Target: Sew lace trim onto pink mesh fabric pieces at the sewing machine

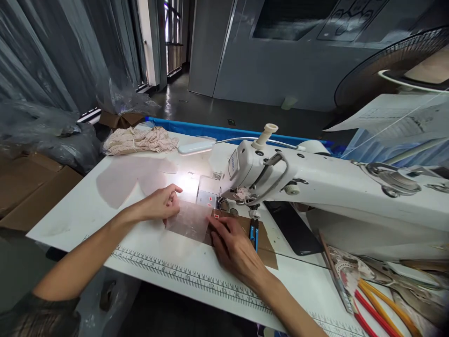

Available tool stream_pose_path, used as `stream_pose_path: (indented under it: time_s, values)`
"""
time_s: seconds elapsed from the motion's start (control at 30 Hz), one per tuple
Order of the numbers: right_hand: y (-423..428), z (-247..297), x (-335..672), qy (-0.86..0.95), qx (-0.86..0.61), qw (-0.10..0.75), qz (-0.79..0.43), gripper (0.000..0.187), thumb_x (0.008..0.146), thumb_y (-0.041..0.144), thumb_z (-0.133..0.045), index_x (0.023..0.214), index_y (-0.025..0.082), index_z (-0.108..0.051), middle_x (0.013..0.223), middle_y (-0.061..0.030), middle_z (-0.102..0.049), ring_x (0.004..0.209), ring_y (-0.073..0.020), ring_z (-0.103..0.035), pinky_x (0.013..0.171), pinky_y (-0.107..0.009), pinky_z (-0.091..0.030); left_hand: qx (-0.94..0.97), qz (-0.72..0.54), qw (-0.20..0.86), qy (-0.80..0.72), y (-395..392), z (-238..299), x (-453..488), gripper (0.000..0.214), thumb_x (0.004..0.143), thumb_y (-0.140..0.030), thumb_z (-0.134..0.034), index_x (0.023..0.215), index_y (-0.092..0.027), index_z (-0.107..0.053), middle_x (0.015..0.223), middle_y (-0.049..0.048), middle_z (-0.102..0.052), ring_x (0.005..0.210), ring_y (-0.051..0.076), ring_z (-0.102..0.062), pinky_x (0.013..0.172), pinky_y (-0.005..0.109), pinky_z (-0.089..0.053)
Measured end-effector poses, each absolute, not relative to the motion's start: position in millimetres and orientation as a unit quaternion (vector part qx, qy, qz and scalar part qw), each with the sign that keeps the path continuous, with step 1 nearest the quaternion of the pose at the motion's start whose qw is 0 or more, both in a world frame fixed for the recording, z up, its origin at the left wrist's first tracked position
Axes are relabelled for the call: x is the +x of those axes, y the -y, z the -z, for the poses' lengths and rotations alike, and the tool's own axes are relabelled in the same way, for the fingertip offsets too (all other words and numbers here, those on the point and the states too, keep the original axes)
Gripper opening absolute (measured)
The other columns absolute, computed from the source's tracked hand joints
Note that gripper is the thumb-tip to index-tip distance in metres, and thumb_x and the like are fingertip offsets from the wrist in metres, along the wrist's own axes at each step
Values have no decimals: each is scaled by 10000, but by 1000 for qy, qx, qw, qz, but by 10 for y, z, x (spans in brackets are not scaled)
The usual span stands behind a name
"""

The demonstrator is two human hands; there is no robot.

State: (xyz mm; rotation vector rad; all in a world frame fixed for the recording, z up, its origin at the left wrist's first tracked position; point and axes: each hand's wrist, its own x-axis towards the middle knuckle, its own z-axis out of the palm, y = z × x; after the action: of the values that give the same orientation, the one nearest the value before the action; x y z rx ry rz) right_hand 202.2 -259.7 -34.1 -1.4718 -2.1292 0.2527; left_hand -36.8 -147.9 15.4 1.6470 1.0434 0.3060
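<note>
A small piece of sheer pale pink fabric [191,221] lies on the white table in front of the sewing machine's needle area [219,203]. My left hand [166,202] is closed, with curled fingers gripping the fabric's left edge. At its right edge, my right hand [233,243] rests with fingers stretched out and apart, the fingertips touching the cloth. Beneath the right hand is a brown card [264,241], partly hidden. Blue-handled thread snips [254,233] lie on it, just beyond that hand.
The white sewing machine [298,173] spans the right side. More sheer fabric [122,180] and a lace bundle [140,140] lie left. A black phone [294,227] sits under the machine arm. Red- and yellow-handled tools [377,304] are at lower right. A printed ruler [189,278] runs along the front edge.
</note>
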Motion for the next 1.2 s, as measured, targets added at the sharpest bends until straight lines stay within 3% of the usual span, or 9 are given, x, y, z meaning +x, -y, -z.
stream_pose_path:
  time_s: [0.17,0.4,0.57,0.7,0.93,1.07,1.2]
  values:
    - [2518,368,2000,836,-517,183,-6,409,890,123,-446,1273,212,-559,1056,-140,-530,970,-268,-553,769,-416,-552,702,-121,555,-429,1412,-175,-417,624,787,-327,-694,1316,-140,-421,823,3,-665,576,130,-659,587,245,-526]
    - [2269,236,2104,835,-537,115,-5,373,902,133,-420,1216,217,-602,950,-119,-525,817,-225,-542,630,-316,-497,688,-173,532,-462,1500,45,-226,668,778,-309,-720,1340,-175,-386,811,-9,-642,562,136,-658,487,234,-540]
    - [2293,267,2248,822,-534,178,-88,456,928,153,-372,1351,232,-523,1026,-120,-547,839,-207,-581,710,-354,-544,688,-212,513,-467,1539,87,-182,662,795,-366,-709,1349,-206,-382,788,-30,-636,498,107,-618,454,222,-531]
    - [2392,323,2323,809,-524,239,-116,434,951,186,-369,1340,256,-548,1049,-114,-574,899,-220,-595,816,-422,-550,685,-204,511,-479,1536,73,-191,646,790,-354,-708,1338,-196,-405,763,-30,-618,521,114,-617,415,204,-505]
    - [2368,347,2229,838,-514,176,-57,430,933,183,-377,1322,218,-556,1035,-142,-557,901,-243,-560,760,-421,-528,697,-219,486,-480,1447,48,-246,601,812,-364,-677,1326,-184,-422,785,-19,-606,542,110,-587,365,179,-451]
    - [2351,416,2260,832,-514,201,-59,449,943,178,-330,1347,207,-526,1022,-140,-563,902,-233,-555,784,-408,-522,692,-189,526,-457,1436,55,-232,659,793,-388,-710,1342,-179,-410,811,-7,-634,571,105,-597,466,213,-527]
    - [2361,455,2295,827,-514,220,-65,448,945,171,-333,1341,228,-535,1014,-129,-572,882,-220,-567,786,-403,-531,708,-154,522,-450,1509,29,-207,653,793,-396,-708,1343,-202,-414,782,-14,-634,539,119,-609,409,199,-501]
